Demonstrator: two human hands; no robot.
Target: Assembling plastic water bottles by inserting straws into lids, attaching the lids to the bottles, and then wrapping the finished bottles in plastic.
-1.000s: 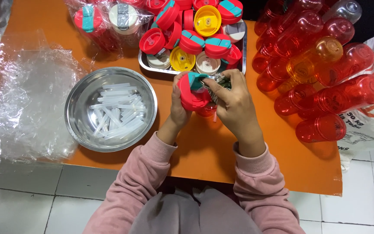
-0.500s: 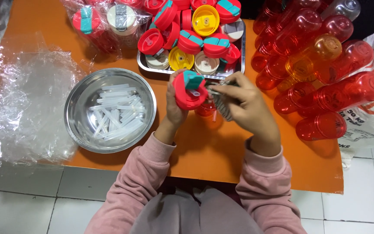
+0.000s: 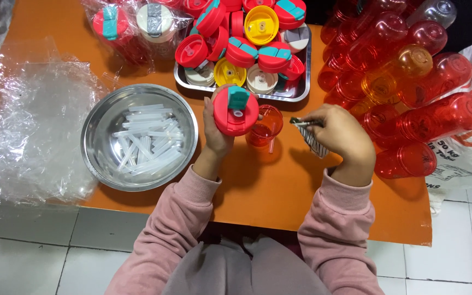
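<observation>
While gripped in the left hand: red round lid (image 3: 236, 112) with teal flip tab, held face-up above the orange table (image 3: 279, 191), just in front of the metal tray.
Left hand (image 3: 217, 134): curled from below around the lid's rim, closed on it, thumb and fingers hidden behind the disc.
Right hand (image 3: 340, 136): pinched shut on a small striped flat piece (image 3: 313, 139), dark tip poking toward the cup; what the piece is, hard to tell.
Red cup (image 3: 264, 125): translucent, standing open-mouthed on the table between the two hands, just beside the lid, apart from the right hand.
Step in hand: judged as fitting out one lid, with the small piece about to meet either lid or cup; assembly looks partway, cup uncapped.
Next move calls for: bringing lid and small piece together squarely, keeping the lid level, steadying the light cup against a knock.
Steel bowl (image 3: 139, 136): round, left of the lid, holding a loose heap of clear short straws (image 3: 146, 145).
Metal tray (image 3: 301, 87): rectangular, behind the lid, filled with red, yellow and white lids, several with teal tabs.
Plastic bag (image 3: 132, 27): clear, far left of the tray, more lids inside.
Bottles (image 3: 411, 93): red and orange translucent bodies piled on their sides at the right.
Clear film (image 3: 23, 125): crumpled sheet at the left edge.
</observation>
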